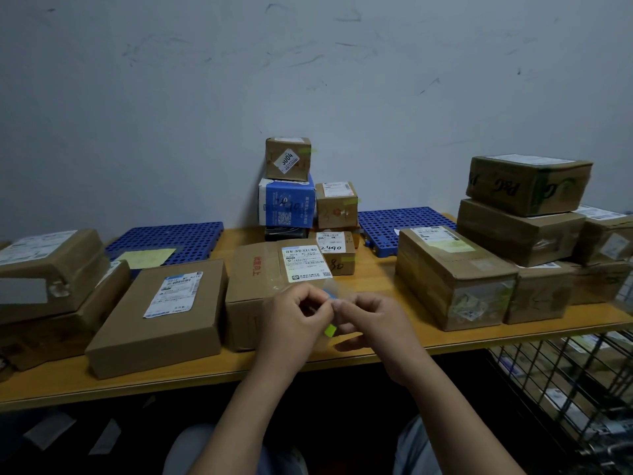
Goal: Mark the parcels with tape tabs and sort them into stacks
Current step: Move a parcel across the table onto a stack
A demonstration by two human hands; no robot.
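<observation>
My left hand [297, 313] and my right hand [371, 320] meet fingertip to fingertip over the front edge of the table, pinching a small roll of tape [329, 293] between them. A yellow-green tape tab [330, 329] hangs below the fingers. Right behind the hands lies a cardboard parcel [263, 269] with a white label and red print. A flat parcel [161, 313] lies to its left. A long parcel [452, 269] with a yellow-green tab on top sits to the right.
A stack of small parcels [289, 186] stands against the wall at the back centre. Stacked parcels sit at the far left [48, 269] and far right [527, 207]. Blue perforated mats [168, 240] lie on the wooden table [205, 375]. A wire cage [565, 389] stands at lower right.
</observation>
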